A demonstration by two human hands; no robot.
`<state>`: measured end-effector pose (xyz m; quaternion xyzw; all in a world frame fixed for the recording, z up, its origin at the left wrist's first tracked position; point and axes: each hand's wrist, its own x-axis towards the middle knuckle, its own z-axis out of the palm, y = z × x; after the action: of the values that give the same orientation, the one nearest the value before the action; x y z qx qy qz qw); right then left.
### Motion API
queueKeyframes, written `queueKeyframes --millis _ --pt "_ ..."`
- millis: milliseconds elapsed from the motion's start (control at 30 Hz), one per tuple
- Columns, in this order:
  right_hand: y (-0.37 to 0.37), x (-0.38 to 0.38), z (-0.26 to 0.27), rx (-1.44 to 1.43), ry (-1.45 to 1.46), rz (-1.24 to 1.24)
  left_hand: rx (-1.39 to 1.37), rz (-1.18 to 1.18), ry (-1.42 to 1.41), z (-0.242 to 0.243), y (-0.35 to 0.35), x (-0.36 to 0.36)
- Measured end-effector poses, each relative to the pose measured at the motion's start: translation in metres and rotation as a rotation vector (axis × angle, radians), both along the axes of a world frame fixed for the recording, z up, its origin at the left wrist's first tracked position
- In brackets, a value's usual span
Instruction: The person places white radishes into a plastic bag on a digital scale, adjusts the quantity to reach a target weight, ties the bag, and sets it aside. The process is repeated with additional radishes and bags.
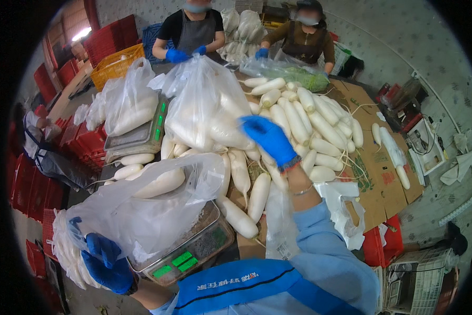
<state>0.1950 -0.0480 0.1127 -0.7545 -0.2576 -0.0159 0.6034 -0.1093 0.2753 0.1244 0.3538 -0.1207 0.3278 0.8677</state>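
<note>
My left hand (108,263), in a blue glove, grips the edge of a clear plastic bag (114,212) at lower left. A white daikon radish (161,183) lies inside that bag, which rests over a scale (181,252) with green lit digits. My right hand (269,138), also gloved in blue, reaches over the daikon pile (299,118) beside a large filled plastic bag (206,106). Its fingertips are blurred, and whether they touch anything is hidden. Loose daikons (236,216) lie between the scale and my right arm.
A second scale (133,141) bears a filled bag (131,104). Across the table stand two people (196,31) (305,39) in aprons. White plastic bags (342,208) lie on the cardboard (381,185) at right. Bundled bags (72,252) hang near my left hand. Red crates (31,185) stand at left.
</note>
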Motion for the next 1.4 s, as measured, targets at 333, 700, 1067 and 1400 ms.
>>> queueKeyframes --millis 333,700,1067,1400 --pt "-0.126 0.101 -0.087 -0.866 0.065 -0.864 0.156 -0.034 0.002 -0.015 0.002 0.001" --pt "-0.058 0.017 -0.035 0.984 0.387 0.360 0.105 -0.067 -0.024 -0.017 0.001 0.004" --pt "0.104 -0.118 0.013 0.403 0.374 1.103 0.097 -0.147 -0.101 -0.021 0.002 -0.003" --pt "0.149 -0.094 -0.065 -0.630 -0.258 0.498 0.006 -0.075 -0.061 -0.055 0.037 -0.039"
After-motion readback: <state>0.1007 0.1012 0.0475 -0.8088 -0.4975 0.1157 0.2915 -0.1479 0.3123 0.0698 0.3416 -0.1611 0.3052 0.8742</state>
